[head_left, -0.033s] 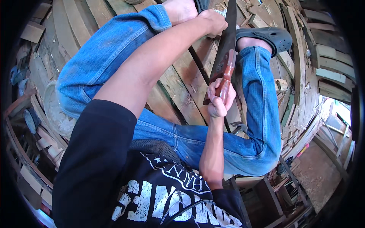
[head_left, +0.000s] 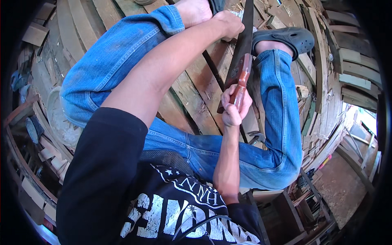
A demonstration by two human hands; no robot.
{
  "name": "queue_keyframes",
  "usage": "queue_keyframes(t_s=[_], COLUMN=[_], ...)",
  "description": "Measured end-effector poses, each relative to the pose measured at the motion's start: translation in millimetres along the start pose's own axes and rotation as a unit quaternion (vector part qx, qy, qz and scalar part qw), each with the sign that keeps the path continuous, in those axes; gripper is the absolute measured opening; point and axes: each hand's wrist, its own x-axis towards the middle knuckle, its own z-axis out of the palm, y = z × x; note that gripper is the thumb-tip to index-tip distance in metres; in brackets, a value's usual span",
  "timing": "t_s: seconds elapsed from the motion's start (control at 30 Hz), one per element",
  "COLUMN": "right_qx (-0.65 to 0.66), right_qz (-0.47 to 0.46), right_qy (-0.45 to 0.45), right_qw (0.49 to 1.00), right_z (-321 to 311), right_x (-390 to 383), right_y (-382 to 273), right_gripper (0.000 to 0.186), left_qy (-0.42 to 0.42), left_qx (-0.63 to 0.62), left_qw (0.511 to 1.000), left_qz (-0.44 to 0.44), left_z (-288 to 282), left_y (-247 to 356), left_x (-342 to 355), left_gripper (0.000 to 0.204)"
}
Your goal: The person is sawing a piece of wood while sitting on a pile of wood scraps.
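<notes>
On the left, a bent leg in faded blue denim jeans flanked worn brown wooden planks. Past them, the left hand was curled close against the blade's upper stretch; its fingertips were hidden, so whether it pinched anything could not be told. The handsaw, with a long dark metal blade and a glossy reddish-brown wooden handle, stood slanting between the lower legs, above the planks. The right hand was wrapped firmly around the handle's near end, seemingly the best place to hold it. The saw looked moderately light, its thin blade probably stiff edge-on but springy sideways, its toothed edge unsafe to grasp, the polished wood perhaps slightly slippery. Farther right, a dark grey perforated rubber clog covered one foot.
</notes>
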Motion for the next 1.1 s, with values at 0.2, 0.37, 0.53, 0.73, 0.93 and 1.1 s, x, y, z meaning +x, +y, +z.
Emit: queue_keyframes(t_s=[0.2,0.37,0.53,0.73,0.93,1.1], right_qx=[-0.016,-0.018,0.021,0.047,-0.068,-0.082], right_qz=[-0.022,-0.017,-0.023,-0.023,-0.018,-0.022], right_qy=[0.005,-0.002,0.006,0.01,0.017,0.038], right_qw=[1.0,1.0,1.0,0.999,0.997,0.996], right_z=[0,1,3,5,6,10], right_x=[-6,-8,-3,5,-13,5], right_y=[14,14,12,9,13,6], right_gripper=[0.031,0.035,0.036,0.036,0.027,0.021], left_qy=[-0.006,-0.003,-0.012,-0.007,-0.012,-0.024], left_qx=[0.002,-0.013,-0.002,0.007,-0.004,-0.015], left_qw=[1.0,1.0,1.0,1.0,1.0,1.0], left_qz=[-0.002,-0.005,-0.002,-0.003,-0.008,-0.009], left_z=[-3,-5,-3,-1,-2,-6], left_y=[1,0,-2,-2,0,2], left_x=[-2,1,4,5,3,4], left_gripper=[0.022,0.021,0.022,0.024,0.025,0.023])
